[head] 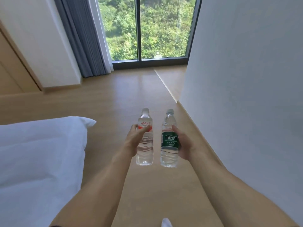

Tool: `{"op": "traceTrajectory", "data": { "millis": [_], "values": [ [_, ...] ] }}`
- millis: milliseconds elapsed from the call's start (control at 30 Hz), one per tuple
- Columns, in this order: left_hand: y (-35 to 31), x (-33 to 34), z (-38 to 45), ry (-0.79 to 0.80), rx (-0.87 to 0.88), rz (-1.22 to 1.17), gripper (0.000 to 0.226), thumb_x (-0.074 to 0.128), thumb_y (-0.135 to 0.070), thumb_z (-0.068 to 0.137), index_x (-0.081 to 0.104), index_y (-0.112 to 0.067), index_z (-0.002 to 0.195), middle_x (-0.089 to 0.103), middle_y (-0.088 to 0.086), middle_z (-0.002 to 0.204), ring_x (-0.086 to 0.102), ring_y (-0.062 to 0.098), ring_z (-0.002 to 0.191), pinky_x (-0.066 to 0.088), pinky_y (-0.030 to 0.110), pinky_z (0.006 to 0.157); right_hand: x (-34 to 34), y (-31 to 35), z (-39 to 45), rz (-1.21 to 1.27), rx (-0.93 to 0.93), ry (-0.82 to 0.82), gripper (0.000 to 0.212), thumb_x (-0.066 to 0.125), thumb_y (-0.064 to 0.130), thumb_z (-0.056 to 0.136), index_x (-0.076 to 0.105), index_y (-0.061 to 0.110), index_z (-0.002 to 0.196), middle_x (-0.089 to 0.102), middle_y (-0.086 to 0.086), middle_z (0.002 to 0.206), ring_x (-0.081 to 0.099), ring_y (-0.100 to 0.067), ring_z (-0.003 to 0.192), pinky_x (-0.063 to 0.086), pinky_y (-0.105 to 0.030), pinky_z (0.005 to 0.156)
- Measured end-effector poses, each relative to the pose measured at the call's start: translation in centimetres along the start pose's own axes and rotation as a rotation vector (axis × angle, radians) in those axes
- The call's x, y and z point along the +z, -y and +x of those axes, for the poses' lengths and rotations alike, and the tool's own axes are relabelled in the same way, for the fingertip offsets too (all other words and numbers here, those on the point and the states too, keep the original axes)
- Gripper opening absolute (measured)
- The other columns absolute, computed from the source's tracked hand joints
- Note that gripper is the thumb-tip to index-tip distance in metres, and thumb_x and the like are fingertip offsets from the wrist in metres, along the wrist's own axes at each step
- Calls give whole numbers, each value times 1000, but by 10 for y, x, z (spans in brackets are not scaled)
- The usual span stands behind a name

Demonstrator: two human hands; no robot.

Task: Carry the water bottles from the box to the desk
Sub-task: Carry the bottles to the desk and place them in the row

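Left hand [133,138] grips red-label bottle [145,145] | right hand [184,145] grips green-label bottle [169,143]

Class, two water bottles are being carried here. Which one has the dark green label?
The green-labelled bottle, gripped by the right hand. The red-labelled bottle in the left hand bears red and white instead.
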State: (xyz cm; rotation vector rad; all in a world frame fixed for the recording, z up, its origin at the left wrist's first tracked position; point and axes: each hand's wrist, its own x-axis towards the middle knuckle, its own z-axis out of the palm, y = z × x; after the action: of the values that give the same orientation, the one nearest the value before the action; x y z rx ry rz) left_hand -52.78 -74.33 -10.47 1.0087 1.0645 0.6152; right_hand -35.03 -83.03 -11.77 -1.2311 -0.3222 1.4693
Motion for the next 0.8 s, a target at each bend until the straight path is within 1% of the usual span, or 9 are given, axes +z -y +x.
{"op": "traceTrajectory", "data": {
  "millis": [133, 267, 333, 400, 500, 600, 667, 733, 800],
  "values": [
    [-17, 11, 36, -97, 22, -81, 59, 80, -27, 83, 48, -7, 129, 67, 11, 94, 69, 23, 61, 55, 34, 54, -7, 27, 44, -74, 55, 45, 58, 57, 46, 98, 52, 5, 138, 64, -19, 108, 63, -33, 95, 48, -52, 102],
    [-30, 17, 68, -149, 38, -132, 55, 74, -24, 86, 50, -2, 130, 65, 14, 91, 67, 25, 59, 53, 34, 53, -9, 54, 85, -118, 88, 81, 56, 58, 46, 97, 54, 5, 135, 64, -17, 102, 65, -30, 84, 52, -48, 90],
    [-34, 14, 82, -187, 39, -147, 48, 72, -25, 88, 51, -5, 126, 66, 13, 92, 68, 23, 60, 53, 33, 52, -7, 64, 105, -139, 109, 105, 51, 59, 48, 96, 57, 7, 126, 66, -14, 95, 66, -28, 79, 56, -44, 83],
    [-37, 7, 96, -228, 34, -165, 42, 70, -29, 91, 51, -10, 123, 66, 13, 97, 68, 25, 65, 54, 34, 57, -1, 72, 125, -162, 131, 124, 47, 62, 50, 94, 60, 9, 117, 68, -12, 87, 68, -26, 74, 58, -40, 72],
    [-44, -8, 119, -288, 25, -145, 35, 67, -39, 93, 52, -18, 117, 67, 13, 108, 68, 30, 82, 57, 41, 72, 15, 81, 157, -200, 138, 142, 45, 65, 49, 92, 60, 9, 113, 70, -10, 81, 70, -25, 70, 58, -39, 69],
    [-55, -29, 144, -348, 31, -123, 40, 70, -47, 91, 56, -17, 114, 68, 13, 115, 69, 34, 98, 56, 51, 92, 37, 87, 189, -234, 149, 160, 46, 67, 49, 90, 60, 9, 112, 72, -11, 80, 71, -26, 69, 58, -38, 64],
    [-62, -46, 164, -366, 20, -113, 50, 70, -50, 90, 62, -11, 119, 67, 18, 122, 66, 40, 111, 51, 58, 101, 54, 91, 212, -249, 157, 172, 46, 67, 48, 91, 60, 9, 113, 73, -12, 81, 72, -27, 70, 59, -38, 62],
    [-71, -63, 187, -358, 4, -126, 57, 68, -50, 91, 65, -4, 125, 67, 22, 125, 64, 42, 115, 48, 61, 103, 72, 96, 237, -263, 151, 175, 46, 67, 47, 92, 60, 7, 115, 72, -13, 84, 71, -28, 73, 59, -41, 69],
    [-83, -82, 213, -357, 5, -144, 53, 69, -47, 92, 67, -3, 122, 68, 23, 122, 66, 41, 109, 48, 62, 102, 92, 103, 265, -291, 134, 170, 48, 66, 46, 93, 59, 6, 119, 69, -14, 90, 69, -29, 78, 57, -46, 84]
  ]
}}
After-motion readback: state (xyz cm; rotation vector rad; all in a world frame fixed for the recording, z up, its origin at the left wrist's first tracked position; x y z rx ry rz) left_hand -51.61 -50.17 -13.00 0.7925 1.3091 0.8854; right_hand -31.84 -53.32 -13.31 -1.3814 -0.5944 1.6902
